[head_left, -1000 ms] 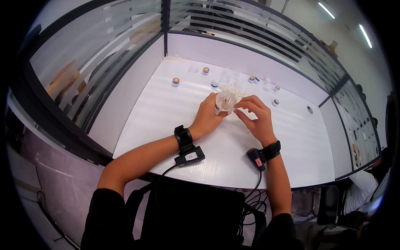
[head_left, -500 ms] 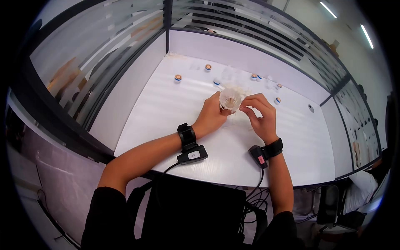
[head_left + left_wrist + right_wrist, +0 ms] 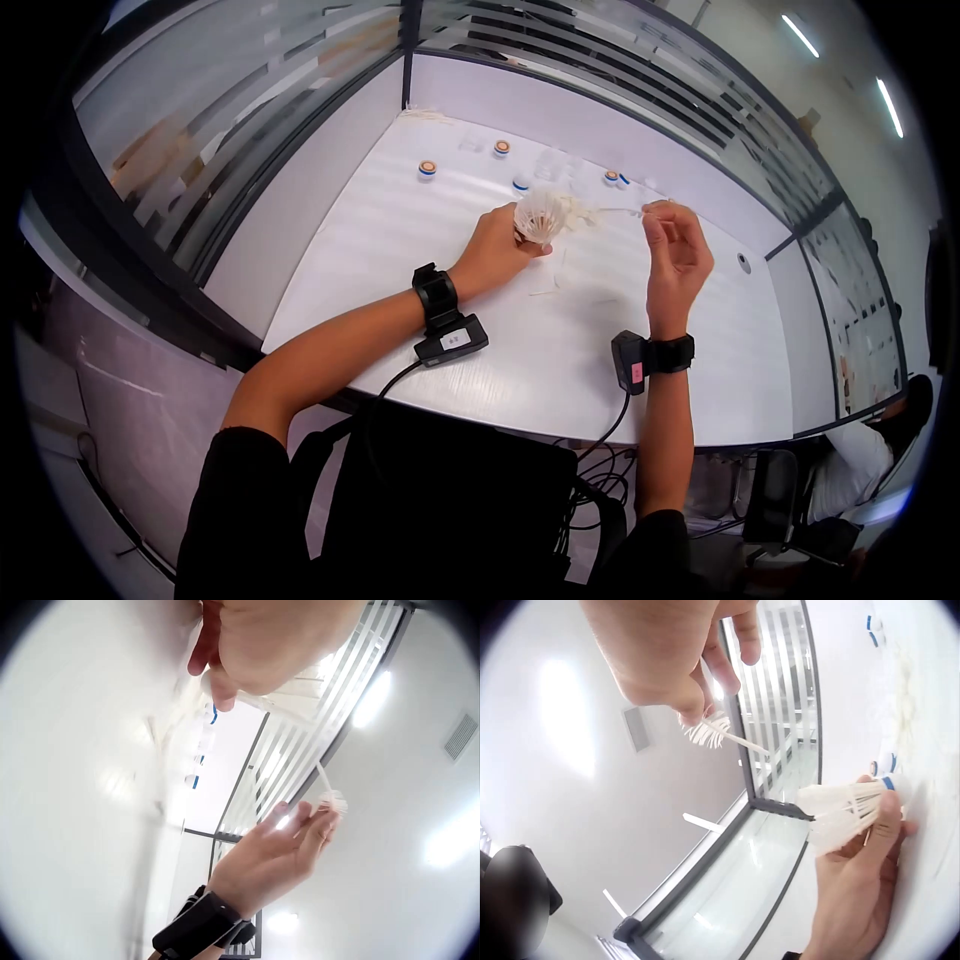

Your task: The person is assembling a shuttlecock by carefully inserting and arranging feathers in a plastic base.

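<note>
My left hand (image 3: 490,255) grips a white feather shuttlecock (image 3: 541,215) around its lower part, over the desk. Its skirt opens upward in the head view; in the right wrist view the blue band by the cork shows between the thumb and fingers. To the right and apart from it, my right hand (image 3: 675,255) is raised. Between its thumb and forefinger it pinches a single loose feather (image 3: 709,733), whose pale shaft sticks out past the fingertips. Behind the shuttlecock lies a small heap of pale feathers (image 3: 578,210).
Several small round pieces (image 3: 427,170) with blue bands, like shuttlecock corks, stand toward the back of the white desk (image 3: 480,390). Thin pale shafts (image 3: 555,285) lie near its middle. Partition panels (image 3: 590,125) enclose the back and sides. Cables (image 3: 605,480) hang at the front edge.
My right hand has moved away from the shuttlecock, up and to the right, with a feather in its fingers. My left hand keeps its hold on the shuttlecock.
</note>
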